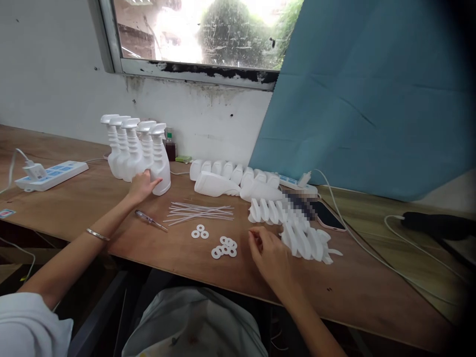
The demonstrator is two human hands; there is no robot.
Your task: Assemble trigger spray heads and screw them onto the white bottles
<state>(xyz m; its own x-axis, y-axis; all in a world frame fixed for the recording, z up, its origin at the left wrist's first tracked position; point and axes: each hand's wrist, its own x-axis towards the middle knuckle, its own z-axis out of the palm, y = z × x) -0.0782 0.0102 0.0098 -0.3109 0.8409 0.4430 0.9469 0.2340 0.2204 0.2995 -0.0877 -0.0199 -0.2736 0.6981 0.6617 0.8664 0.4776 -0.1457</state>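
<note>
My left hand (143, 188) is at the lower part of the nearest white spray bottle (161, 166), its thumb across the bottle's front and the other fingers mostly hidden behind it. That bottle stands upright at the near end of a row of white spray bottles (124, 148) with trigger heads. My right hand (273, 260) rests low over the table, fingers loosely curved and apart from the thumb, with nothing visible in it. Left of it lie white ring washers (225, 250) and a smaller group of washers (200, 232). Beside it are white trigger heads (307, 242).
Thin white tubes (201, 212) and a screwdriver (150, 220) lie mid-table (156, 248). White bottles (215, 184) lie on their sides by the wall. A phone (329, 216), a power strip (55, 174), another power strip (297, 184) and a cable (357, 243) flank the work area.
</note>
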